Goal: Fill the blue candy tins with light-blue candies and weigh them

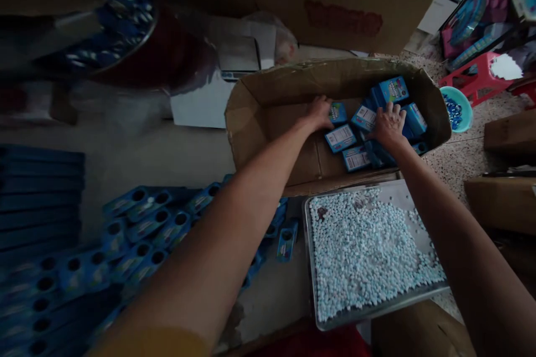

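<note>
Inside a long cardboard box (293, 173), several small blue printed boxes lie in a loose heap toward the right end. My left hand (317, 115) has its fingers closed against one blue box (337, 113) at the heap's left side. Over the heap's middle, my right hand (389, 125) rests with its fingers spread, beside a blue box with a white label (364, 117). Nearer boxes with white panels (340, 138) lie below and between the hands. What is under my right palm is hidden.
A clear tray (312, 268) of pale blue and white pellets (372, 251) stands in front of the carton. Many blue boxes with round holes (154, 223) pile up at left. A red stool (481, 78) and a turquoise bowl (464, 106) stand at right.
</note>
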